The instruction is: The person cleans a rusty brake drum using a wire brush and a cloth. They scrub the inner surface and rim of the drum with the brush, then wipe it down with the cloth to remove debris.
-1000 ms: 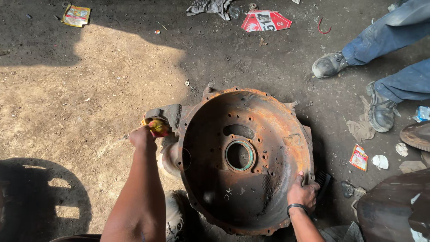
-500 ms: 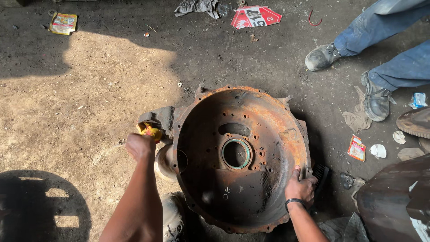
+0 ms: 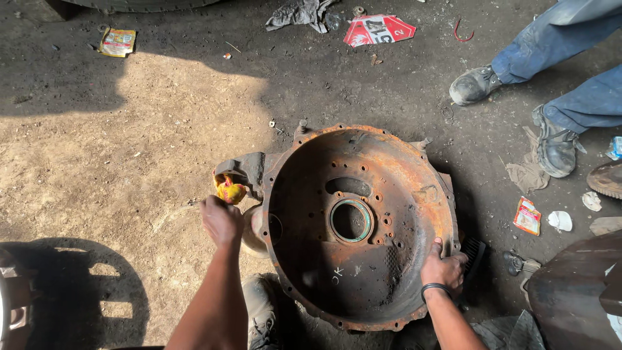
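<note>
A large rusty round metal housing [image 3: 389, 188] with a central hole lies on the dirt floor in front of me. My left hand [image 3: 221, 219] is closed on a yellow rag [image 3: 230, 191], pressed against the housing's left outer bracket. My right hand [image 3: 442, 267] grips the housing's right rim, thumb inside the bowl. A black brush [image 3: 474, 250] shows just beyond the fingers of that hand; whether it is held is unclear.
Another person's legs in blue trousers and worn shoes [image 3: 551, 139] stand at the upper right. Litter lies around: a red and white wrapper [image 3: 379, 29], a grey cloth [image 3: 299, 13], a yellow packet [image 3: 116, 42], small packets at right. Dark metal part [image 3: 576, 291] at lower right.
The view has shifted slightly. My left hand with the rag stays at the left bracket, moving a little along it. My right hand keeps its grip on the rim.
</note>
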